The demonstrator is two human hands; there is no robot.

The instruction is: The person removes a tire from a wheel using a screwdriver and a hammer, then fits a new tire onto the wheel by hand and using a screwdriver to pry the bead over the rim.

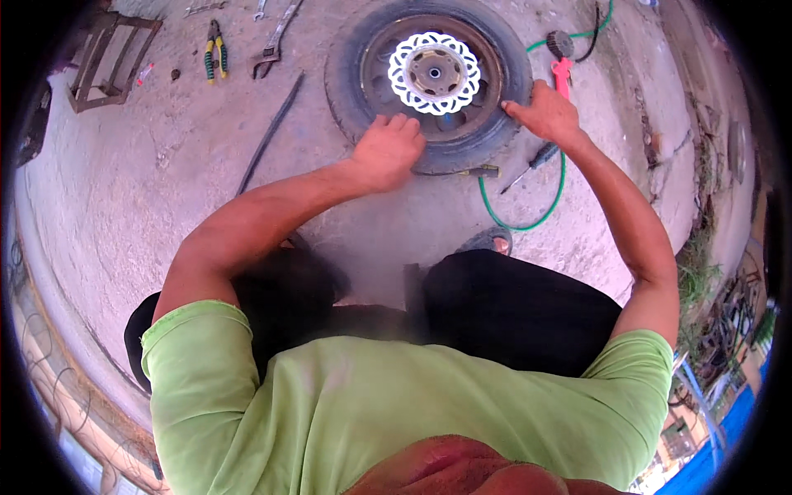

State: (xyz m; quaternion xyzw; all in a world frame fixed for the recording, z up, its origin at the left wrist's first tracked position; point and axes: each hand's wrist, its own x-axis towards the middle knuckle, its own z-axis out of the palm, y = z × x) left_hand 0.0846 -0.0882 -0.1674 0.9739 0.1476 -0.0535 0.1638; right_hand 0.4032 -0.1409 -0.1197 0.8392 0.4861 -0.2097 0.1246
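A black tyre (351,87) on a dark wheel rim lies flat on the ground in front of me, with a silver wavy-edged brake disc (404,73) around its hub. My left hand (388,153) is on the tyre's near left side, its fingers curled over the sidewall. At the right side, my right hand (544,114) grips the tyre's outer edge, thumb on the sidewall near the rim; its other fingers are partly hidden. By the near edge of the tyre lies a short bar (483,171). A dark-handled screwdriver (542,157) is below my right hand.
Left of the wheel are a long dark rod (272,136), an adjustable wrench (267,59), green-and-black pliers (216,54) and a slatted frame (111,58). To the right, a green hose (528,227) loops on the ground near a pink-red handled tool (562,76) with a round dark head.
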